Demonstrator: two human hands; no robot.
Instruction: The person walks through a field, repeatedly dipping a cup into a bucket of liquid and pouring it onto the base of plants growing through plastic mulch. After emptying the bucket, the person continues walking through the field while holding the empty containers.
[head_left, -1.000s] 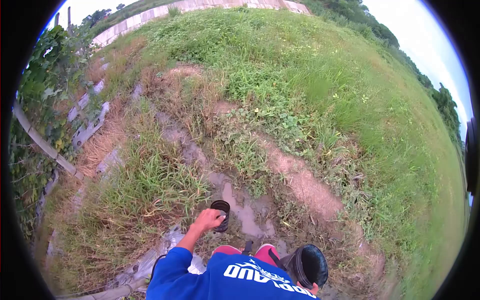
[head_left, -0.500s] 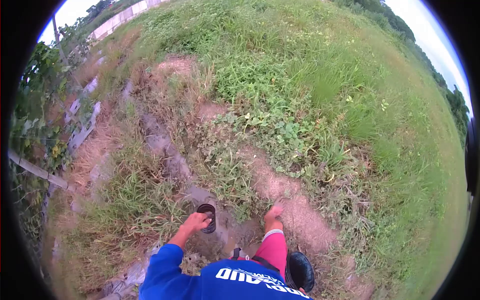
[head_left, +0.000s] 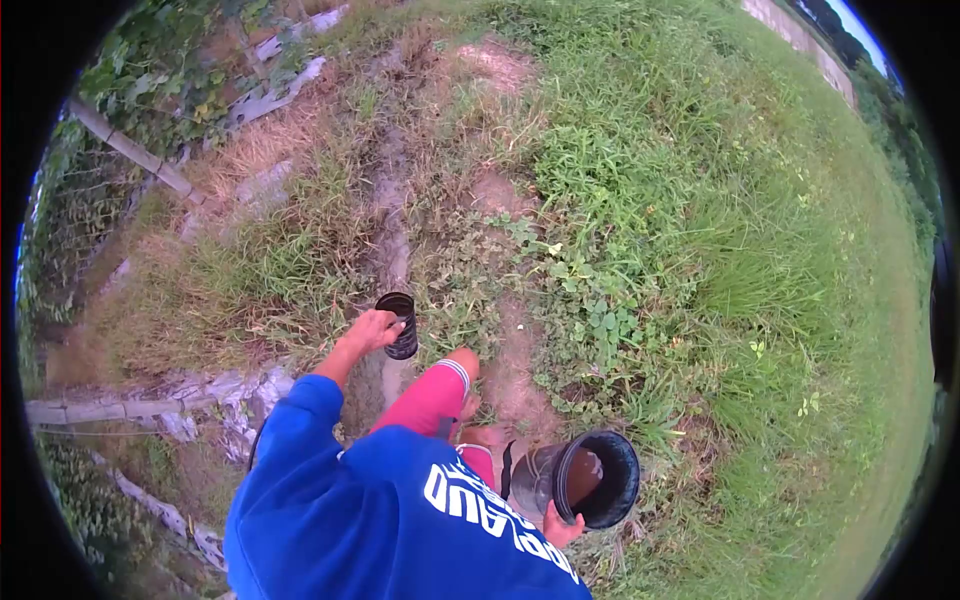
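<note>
My left hand grips the near edge of a small black cylindrical container, its fingers hooked over the rim. The container hangs upright above the muddy furrow, and I cannot see what is inside. At my right side is a large black bucket, its mouth tilted toward the right. Brown, muddy-looking liquid shows inside it. My right hand holds the bucket at its near rim, with part of the fingers hidden.
A wet furrow runs ahead through grass and weeds. Leafy plants and tall grass stand to the right. On the left are wooden poles, netting with vines, and torn plastic sheeting. A wall shows far right.
My view has swung to the left and my body has turned. The bucket has come further into sight with my right hand on it. The small container stays in my left hand.
</note>
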